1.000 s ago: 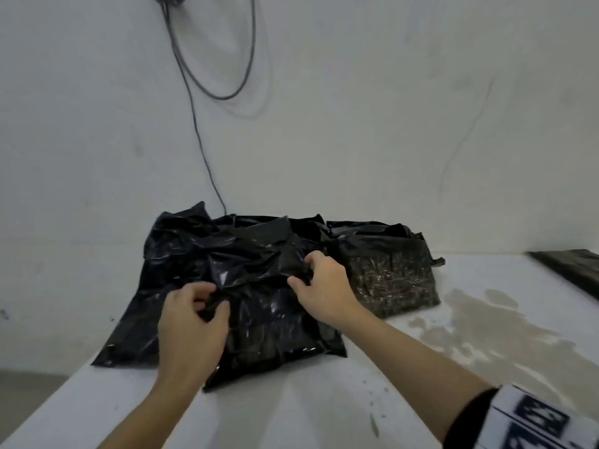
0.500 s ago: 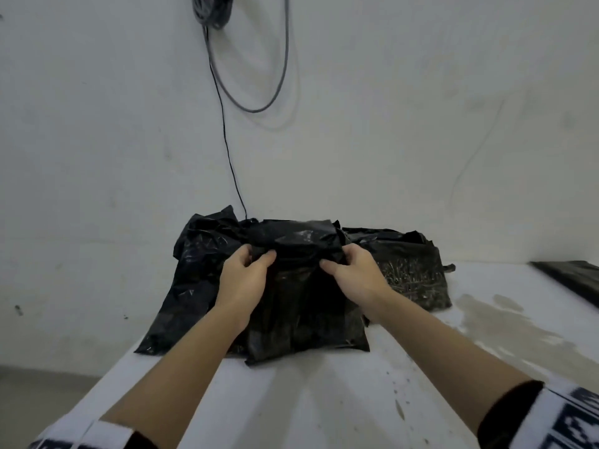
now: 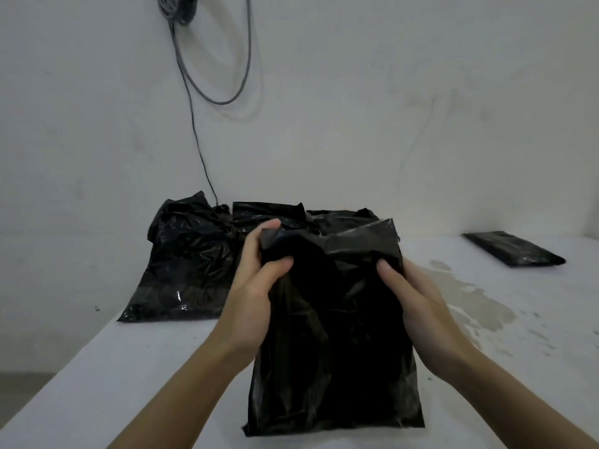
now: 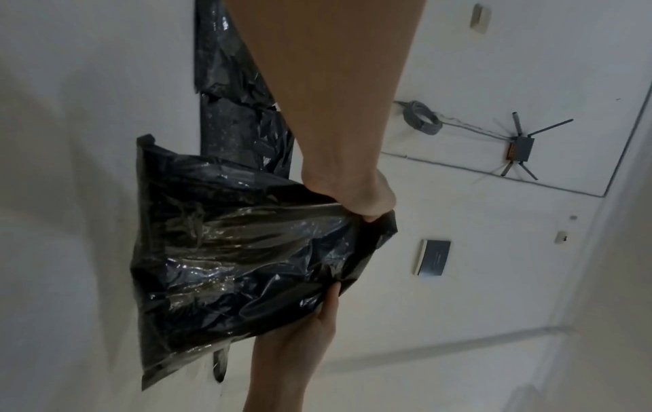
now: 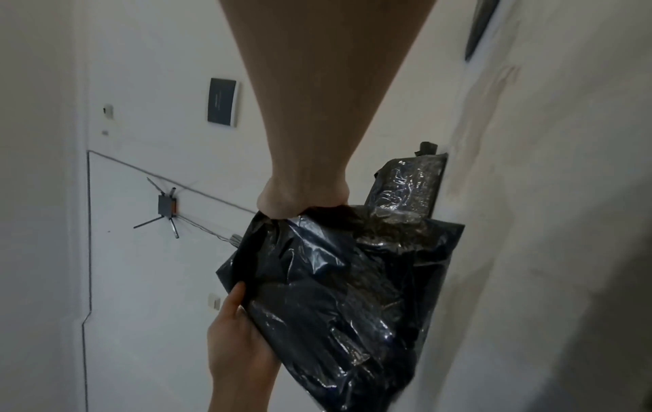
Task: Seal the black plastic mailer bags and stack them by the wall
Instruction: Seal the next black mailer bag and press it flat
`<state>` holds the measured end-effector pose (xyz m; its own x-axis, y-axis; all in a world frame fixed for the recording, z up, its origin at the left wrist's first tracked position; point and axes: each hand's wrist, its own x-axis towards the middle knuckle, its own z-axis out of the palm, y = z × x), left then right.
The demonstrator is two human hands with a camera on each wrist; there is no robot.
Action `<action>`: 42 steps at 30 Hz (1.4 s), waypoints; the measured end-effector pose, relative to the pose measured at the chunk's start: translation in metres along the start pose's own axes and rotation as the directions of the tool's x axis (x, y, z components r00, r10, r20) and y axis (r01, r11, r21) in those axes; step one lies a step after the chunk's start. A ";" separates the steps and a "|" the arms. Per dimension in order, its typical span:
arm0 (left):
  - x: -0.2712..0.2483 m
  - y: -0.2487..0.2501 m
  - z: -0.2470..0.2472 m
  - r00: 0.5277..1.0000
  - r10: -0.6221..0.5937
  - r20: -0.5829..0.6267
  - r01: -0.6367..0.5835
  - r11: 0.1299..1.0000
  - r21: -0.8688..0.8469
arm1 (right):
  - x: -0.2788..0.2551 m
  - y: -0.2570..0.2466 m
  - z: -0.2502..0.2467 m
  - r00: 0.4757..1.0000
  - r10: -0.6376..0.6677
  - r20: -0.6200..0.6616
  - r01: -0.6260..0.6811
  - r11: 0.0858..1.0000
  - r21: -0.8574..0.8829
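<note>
Black plastic mailer bag (image 3: 337,335) stands on the table (image 3: 129,367) in front of the pile (image 3: 194,260), left hand (image 3: 256,286) and right hand (image 3: 411,296) gripping its mouth; fold the flap flat, press evenly.

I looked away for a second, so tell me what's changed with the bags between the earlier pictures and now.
Both hands have pulled one black mailer bag off the pile by the wall toward the person. It was lying on the pile; now the left hand and right hand grip its upper sides and its top is raised. The pile, the flat bag at far right and the cable on the wall stayed put.
</note>
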<state>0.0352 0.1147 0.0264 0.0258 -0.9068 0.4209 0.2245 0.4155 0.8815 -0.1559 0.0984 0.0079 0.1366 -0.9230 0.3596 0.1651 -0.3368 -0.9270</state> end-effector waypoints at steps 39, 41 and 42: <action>0.003 0.023 0.005 0.964 -0.091 -0.251 0.101 0.994 0.028 | -0.004 -0.043 -0.020 0.961 -0.111 -0.252 0.105 0.994 -0.036; 0.004 0.024 0.002 0.965 -0.103 -0.240 0.118 0.992 0.050 | -0.002 -0.043 -0.021 0.962 -0.069 -0.266 0.058 0.997 -0.047; 0.004 0.024 0.000 0.966 -0.107 -0.235 0.125 0.990 0.064 | 0.000 -0.043 -0.021 0.961 -0.057 -0.272 0.042 0.997 -0.060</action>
<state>0.0404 0.1215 0.0494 0.2304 -0.9371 0.2622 0.1633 0.3028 0.9390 -0.1838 0.1093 0.0457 -0.1435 -0.9181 0.3693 0.1120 -0.3859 -0.9157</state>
